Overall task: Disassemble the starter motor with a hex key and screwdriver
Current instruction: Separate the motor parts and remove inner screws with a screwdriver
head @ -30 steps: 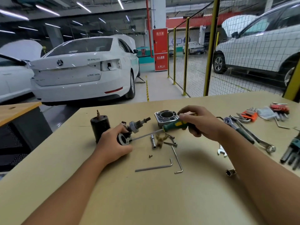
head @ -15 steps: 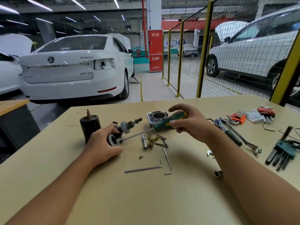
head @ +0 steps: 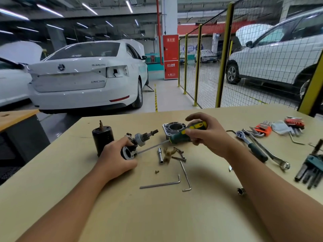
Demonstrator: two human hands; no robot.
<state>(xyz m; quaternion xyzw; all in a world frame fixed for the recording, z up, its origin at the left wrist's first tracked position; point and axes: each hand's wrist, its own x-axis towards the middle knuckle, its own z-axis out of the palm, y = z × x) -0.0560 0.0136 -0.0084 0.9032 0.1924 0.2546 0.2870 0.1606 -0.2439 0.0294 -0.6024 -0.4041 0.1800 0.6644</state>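
On the tan wooden table [head: 157,215], the left hand [head: 116,158] curls its fingers around the small round grey metal motor part [head: 128,151]. The right hand [head: 208,135] grips the green-and-yellow screwdriver [head: 185,134] (tip touching the part, handle at two o'clock).

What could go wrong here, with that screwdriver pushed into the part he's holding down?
The screwdriver tip sits right beside the left hand gripping the motor assembly; a slip could likely jab the fingers. The right hand holds the handle only loosely, which may make slipping easier. The tiny loose screw and bolts on the table could get knocked away.
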